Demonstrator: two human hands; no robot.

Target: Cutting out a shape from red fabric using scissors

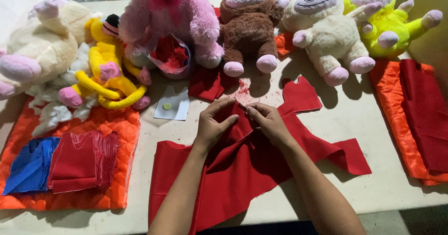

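At the near edge of the bench (401, 188) we see a large piece of red felt cloth (233, 179) lying rumpled, its lower part hanging just over that edge and a cut tongue of it reaching toward the right. Both forearms come in over it from below. The left hand (212, 123) has its fingers curled and pinches a raised fold of the cloth between thumb and fingertips; the right hand (269, 121) is pressed close beside it, its fingers pinched on the same fold, so the two hands nearly touch at the top of the cloth. Near the left edge an orange quilted sheet (116, 188) lies flat, bearing a stack of red cloth pieces (81, 162) with a folded blue cloth (30, 165) just beside it. Along the right edge another orange quilted piece (389, 100) carries a dark red cloth (427, 118). Just beyond the hands lie a small red cut-out (301, 95) and, to the left, a white paper pattern (173, 104) with a small green dot. Toward the far edge stands a row of plush toys: a cream one (37, 44) at the far left corner, a yellow long-limbed one (105, 62), a pink one (170, 16), a brown one (247, 30), a cream one with a grey face (326, 34), and a lime-green one (387, 20) at the far right.
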